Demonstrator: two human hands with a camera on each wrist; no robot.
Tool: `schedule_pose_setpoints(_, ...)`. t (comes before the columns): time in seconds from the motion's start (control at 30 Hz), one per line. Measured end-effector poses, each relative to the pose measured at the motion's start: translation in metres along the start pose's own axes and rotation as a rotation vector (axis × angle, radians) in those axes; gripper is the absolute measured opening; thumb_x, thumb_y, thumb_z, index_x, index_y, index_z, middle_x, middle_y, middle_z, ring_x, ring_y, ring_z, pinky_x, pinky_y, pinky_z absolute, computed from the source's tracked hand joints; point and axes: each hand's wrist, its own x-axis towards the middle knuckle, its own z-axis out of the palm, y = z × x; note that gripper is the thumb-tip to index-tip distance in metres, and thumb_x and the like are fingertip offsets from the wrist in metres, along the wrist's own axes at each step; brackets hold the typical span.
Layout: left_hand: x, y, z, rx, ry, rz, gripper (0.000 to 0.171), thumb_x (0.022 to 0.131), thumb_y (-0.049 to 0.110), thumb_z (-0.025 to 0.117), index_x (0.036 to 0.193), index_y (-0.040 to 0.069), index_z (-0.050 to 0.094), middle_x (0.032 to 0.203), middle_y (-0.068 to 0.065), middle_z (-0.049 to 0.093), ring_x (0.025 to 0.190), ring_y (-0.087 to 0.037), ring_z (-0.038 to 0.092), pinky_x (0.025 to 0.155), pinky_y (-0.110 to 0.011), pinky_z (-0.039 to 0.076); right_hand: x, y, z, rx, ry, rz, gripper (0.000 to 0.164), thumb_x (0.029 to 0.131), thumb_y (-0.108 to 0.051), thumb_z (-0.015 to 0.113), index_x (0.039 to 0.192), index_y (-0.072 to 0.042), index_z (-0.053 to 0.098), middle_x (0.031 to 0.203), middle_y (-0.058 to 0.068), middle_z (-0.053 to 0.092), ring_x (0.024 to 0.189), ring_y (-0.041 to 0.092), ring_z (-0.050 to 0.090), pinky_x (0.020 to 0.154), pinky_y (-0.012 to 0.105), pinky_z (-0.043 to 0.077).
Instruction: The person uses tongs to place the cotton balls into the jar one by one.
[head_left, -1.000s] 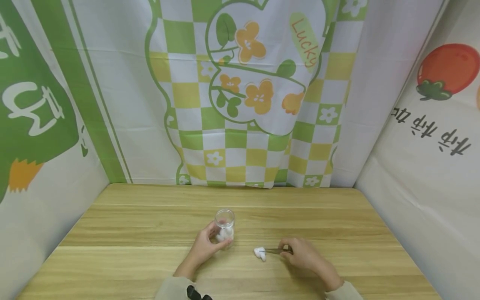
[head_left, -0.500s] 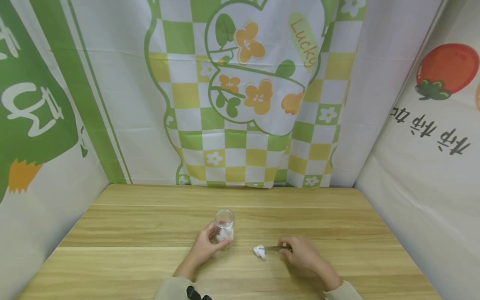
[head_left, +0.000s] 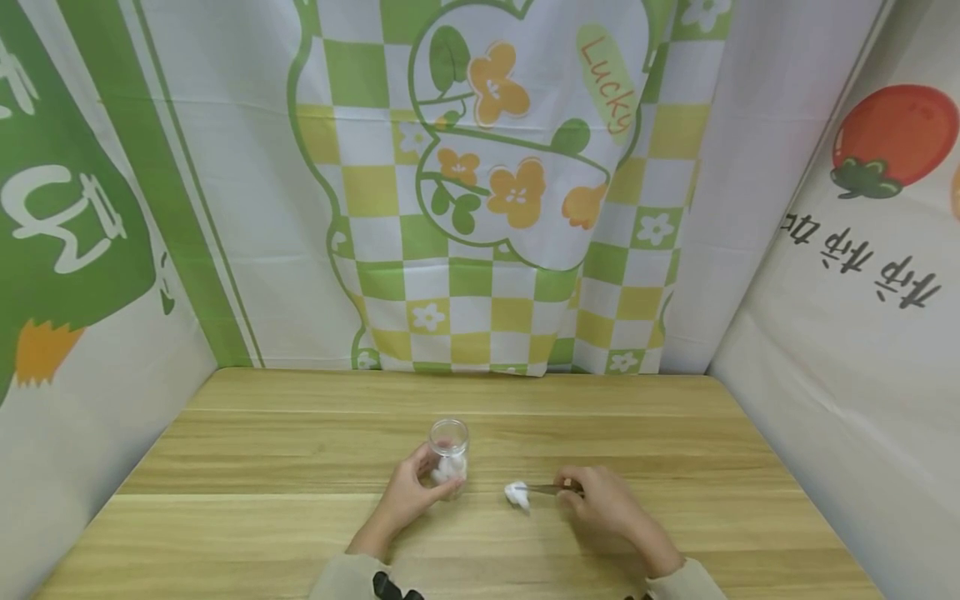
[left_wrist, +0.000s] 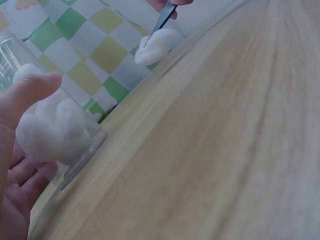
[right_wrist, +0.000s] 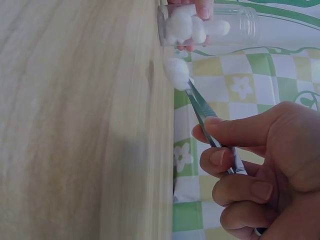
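My left hand [head_left: 408,493] grips a clear, open-topped jar [head_left: 449,437] that stands upright on the table. Several white cotton balls [left_wrist: 52,127] lie inside it, partly hidden by the thumb in the left wrist view. To the right, my right hand [head_left: 606,500] pinches metal tweezers [right_wrist: 201,107] between thumb and fingers. The tweezer tips clasp a loose cotton ball [right_wrist: 177,73], which hangs just over the tabletop, a short way right of the jar. Its lower end tapers to a wisp in the head view.
The wood-grain table [head_left: 300,442] spreads around both hands. A checked green, yellow and white cloth [head_left: 480,317] hangs along its back edge. Printed fabric walls [head_left: 847,400] close off the left and right sides.
My right hand has risen slightly and shifted a little away from me, carrying the tweezers and the cotton ball with it. The left hand and jar have stayed put.
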Motion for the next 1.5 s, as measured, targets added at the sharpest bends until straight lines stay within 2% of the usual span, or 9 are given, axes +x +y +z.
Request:
schedule_pose_setpoints(0.1,0.000,0.000,0.000,0.001,-0.002,-0.005,0.057,0.077,0.018,0.080,0.129,0.011,0.056,0.124,-0.012,0.067,0.117,-0.029,0.063,0.105,-0.039,0.050,0.001,-0.001,0.000,-0.014,0.017,-0.008,0.008,0.087,-0.012,0.067,0.094,-0.010,0.070,0.081,0.002,0.071,0.066,0.002,0.055,0.055,0.016,0.043)
schedule_pose_setpoints(0.33,0.000,0.000,0.000,-0.005,0.008,-0.010,0.058,0.076,0.018,0.081,0.129,0.012,0.057,0.121,-0.011,0.069,0.114,-0.026,0.064,0.101,-0.024,0.050,0.003,-0.005,-0.002,-0.019,0.064,-0.009,0.007,0.086,-0.012,0.068,0.093,-0.010,0.070,0.080,0.002,0.072,0.066,0.003,0.057,0.056,0.015,0.043)
schedule_pose_setpoints(0.43,0.000,0.000,0.001,-0.005,0.011,-0.008,0.057,0.076,0.018,0.081,0.128,0.012,0.057,0.120,-0.010,0.069,0.113,-0.024,0.065,0.100,-0.021,0.049,0.005,-0.007,-0.002,-0.037,0.084,-0.015,0.007,0.085,-0.012,0.069,0.092,-0.010,0.070,0.081,0.002,0.073,0.067,0.007,0.061,0.056,0.015,0.045)
schedule_pose_setpoints(0.57,0.000,0.000,0.001,-0.005,0.012,-0.008,0.057,0.076,0.017,0.081,0.127,0.013,0.057,0.119,-0.010,0.070,0.112,-0.023,0.065,0.099,-0.021,0.049,0.007,-0.010,-0.003,-0.052,0.102,-0.007,0.008,0.085,-0.014,0.070,0.092,-0.010,0.070,0.082,0.002,0.074,0.070,0.011,0.065,0.055,0.016,0.045)
schedule_pose_setpoints(1.07,0.000,0.001,0.000,-0.003,0.006,-0.012,0.057,0.076,0.018,0.081,0.128,0.013,0.057,0.121,-0.010,0.069,0.113,-0.025,0.064,0.100,-0.022,0.049,0.015,-0.020,-0.007,-0.011,0.108,0.034,0.009,0.087,-0.015,0.069,0.095,-0.012,0.070,0.084,0.001,0.073,0.072,0.011,0.065,0.055,0.017,0.046)
schedule_pose_setpoints(1.3,0.000,0.001,0.000,-0.009,0.009,-0.014,0.056,0.076,0.018,0.082,0.127,0.014,0.058,0.118,-0.009,0.070,0.111,-0.022,0.065,0.099,-0.023,0.049,0.018,-0.024,-0.009,0.009,0.138,0.008,0.008,0.087,-0.014,0.068,0.095,-0.011,0.069,0.082,0.003,0.074,0.069,0.011,0.064,0.052,0.015,0.044)
schedule_pose_setpoints(1.5,0.000,0.000,0.000,-0.001,-0.006,-0.010,0.056,0.077,0.019,0.081,0.127,0.014,0.057,0.119,-0.010,0.069,0.112,-0.025,0.064,0.100,-0.026,0.049,0.021,-0.028,-0.010,0.009,0.172,-0.021,0.006,0.086,-0.012,0.069,0.092,-0.012,0.069,0.078,0.004,0.073,0.064,0.007,0.061,0.050,0.013,0.041)
